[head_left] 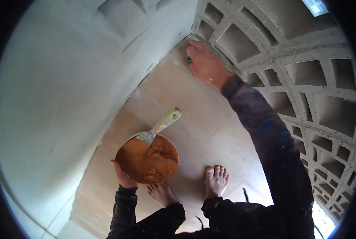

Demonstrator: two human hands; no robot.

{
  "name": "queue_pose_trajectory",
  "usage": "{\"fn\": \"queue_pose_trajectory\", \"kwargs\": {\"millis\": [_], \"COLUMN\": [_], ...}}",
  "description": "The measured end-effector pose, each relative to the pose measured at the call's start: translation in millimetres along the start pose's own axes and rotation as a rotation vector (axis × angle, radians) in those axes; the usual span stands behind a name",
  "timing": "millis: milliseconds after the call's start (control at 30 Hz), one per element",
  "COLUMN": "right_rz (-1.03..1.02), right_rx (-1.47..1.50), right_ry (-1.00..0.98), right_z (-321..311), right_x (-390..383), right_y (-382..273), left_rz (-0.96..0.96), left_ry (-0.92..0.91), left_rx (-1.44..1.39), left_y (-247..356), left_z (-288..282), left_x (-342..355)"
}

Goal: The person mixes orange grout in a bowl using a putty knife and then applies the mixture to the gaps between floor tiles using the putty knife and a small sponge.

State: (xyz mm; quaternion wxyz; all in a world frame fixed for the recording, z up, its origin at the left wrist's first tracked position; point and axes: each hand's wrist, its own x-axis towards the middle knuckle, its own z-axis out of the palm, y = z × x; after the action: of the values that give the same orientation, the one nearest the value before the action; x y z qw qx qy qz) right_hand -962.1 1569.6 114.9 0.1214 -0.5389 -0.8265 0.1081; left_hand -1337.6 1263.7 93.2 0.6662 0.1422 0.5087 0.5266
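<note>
No lettering, numbers or signs can be read here.

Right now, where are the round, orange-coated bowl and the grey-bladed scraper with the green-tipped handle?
Round, orange-coated bowl [126,157]: head view, on its left inner wall.
Grey-bladed scraper [164,121]: head view, on its handle.

Cool, uneven light falls on the floor [198,107]: glare washes its near right edge pale, while its left side, around the bowl [127,151], lies in duller brown. Beyond the floor's near right corner a white patch [323,221] is blown out (a second bright opening [315,7] glares at the top right). Hollows in the block wall [280,57] sink into shadow. Slight blur softens the right sleeve [261,115]; fisheye distortion curves the wall, and black darkens the corners.
</note>
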Motion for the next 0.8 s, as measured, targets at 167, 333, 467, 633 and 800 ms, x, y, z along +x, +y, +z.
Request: {"fn": "queue_pose_trajectory", "kwargs": {"millis": [167, 333, 467, 633, 800], "right_rz": [-0.117, 0.325, 0.355, 0.349, 0.204], "right_rx": [-0.150, -0.274, -0.154, 0.269, 0.319], "right_ry": [0.074, -0.484, -0.588, -0.422, 0.167], "right_z": [31, -40, -65, -50, 22], "right_x": [8, -116, -160, -131, -85], "right_y": [19, -24, -38, -58, -25], "left_rz": [-0.064, -0.053, -0.030, -0.028, -0.007], "left_ry": [0.008, 0.033, 0.053, 0.123, 0.145], "left_rx": [0.020, 0.081, 0.066, 0.055, 0.017], "left_y": [6, 4, 1, -5, -12], "left_z": [-27, -30, -25, -19, 3], "left_x": [18, 16, 13, 14, 22]}}
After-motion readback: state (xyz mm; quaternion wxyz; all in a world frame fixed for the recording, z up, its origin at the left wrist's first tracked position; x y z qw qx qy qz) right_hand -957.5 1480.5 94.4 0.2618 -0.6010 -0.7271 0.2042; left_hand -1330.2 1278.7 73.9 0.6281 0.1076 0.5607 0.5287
